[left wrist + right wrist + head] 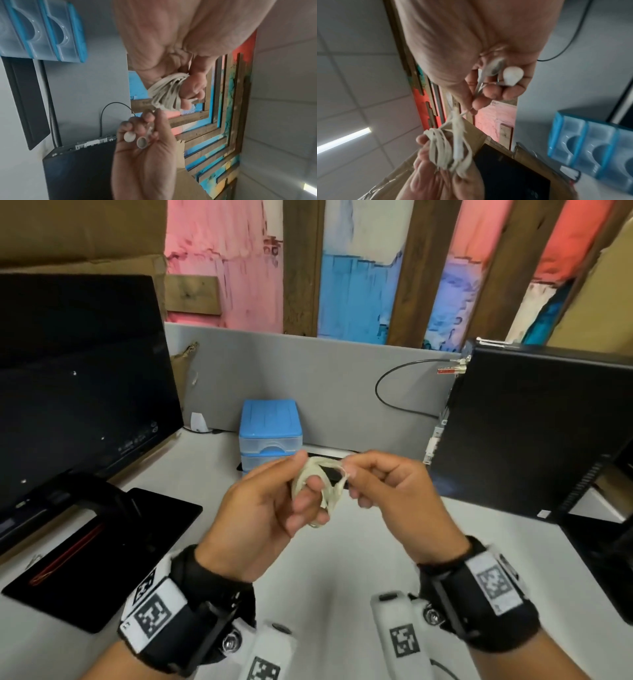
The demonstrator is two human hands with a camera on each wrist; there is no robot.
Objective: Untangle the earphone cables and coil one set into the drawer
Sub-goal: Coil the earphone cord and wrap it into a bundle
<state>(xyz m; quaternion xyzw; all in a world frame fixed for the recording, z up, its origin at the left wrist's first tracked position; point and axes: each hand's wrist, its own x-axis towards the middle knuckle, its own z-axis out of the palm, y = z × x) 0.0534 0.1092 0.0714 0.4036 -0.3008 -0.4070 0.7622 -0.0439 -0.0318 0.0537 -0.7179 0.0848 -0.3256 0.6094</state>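
A white earphone cable (pixel 320 486) is coiled in several loops around the fingers of my left hand (pixel 305 491), held above the desk in the head view. My right hand (pixel 352 477) pinches the loose end of that cable beside the coil. The right wrist view shows the two white earbuds (pixel 505 73) tucked in the right palm, and the coil (pixel 450 146) on the left fingers below. The coil (pixel 165 94) and the earbuds (pixel 135 139) also show in the left wrist view. A small blue drawer unit (pixel 270 436) stands behind the hands, drawers closed.
A dark monitor (pixel 78 388) stands at the left, with a thin red cable (pixel 65 556) lying on its black base plate (pixel 137 542). A black computer case (pixel 534 426) stands at the right. A grey partition (pixel 308 378) closes off the back of the white desk (pixel 342 559).
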